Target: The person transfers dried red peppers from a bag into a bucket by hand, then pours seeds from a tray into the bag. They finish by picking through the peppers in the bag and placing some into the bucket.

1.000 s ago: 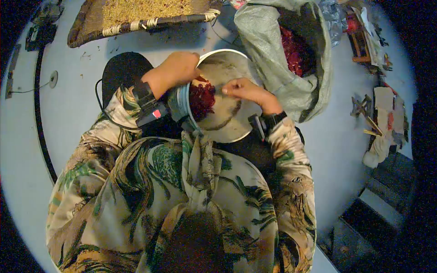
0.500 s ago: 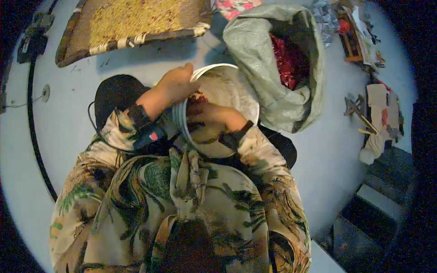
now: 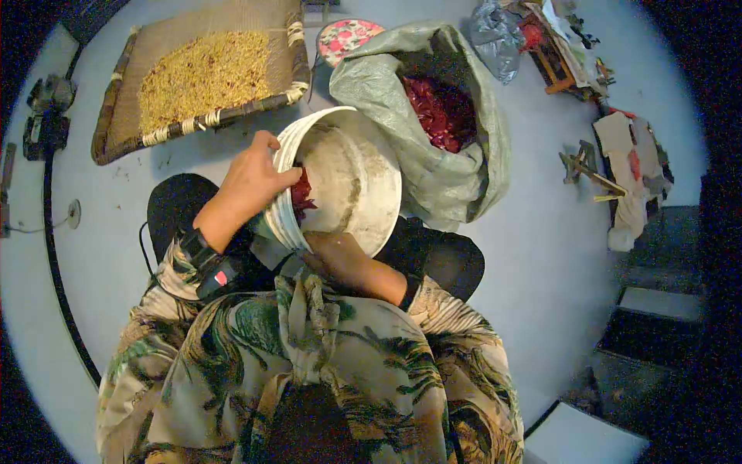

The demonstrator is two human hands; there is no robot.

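Note:
A whitish plastic bucket (image 3: 363, 178) lies tilted between my knees, its mouth toward the upper right. My left hand (image 3: 249, 179) is closed on the bucket's left rim, with the thumb over the edge. Just inside, beside that thumb, is a small clump of dark red dried pieces (image 3: 301, 193) that look like chillies. My right hand (image 3: 338, 255) is at the bucket's lower rim; it is blurred and its fingers do not show clearly. An open greenish woven sack (image 3: 371, 85) stands against the bucket's right side, with similar red pieces (image 3: 440, 116) inside.
A woven tray (image 3: 124, 108) bound at its edges holds yellow grains or seeds (image 3: 205, 77) at the upper left. Behind the sack are a flowered round stool (image 3: 348, 39) and a grey plastic bag (image 3: 495, 39). A small wooden stand (image 3: 591, 174) is at the right.
My right hand has moved down from the red pieces inside the bucket to its lower rim. My left hand has gone lower and left, onto the bucket's rim. The view has shifted.

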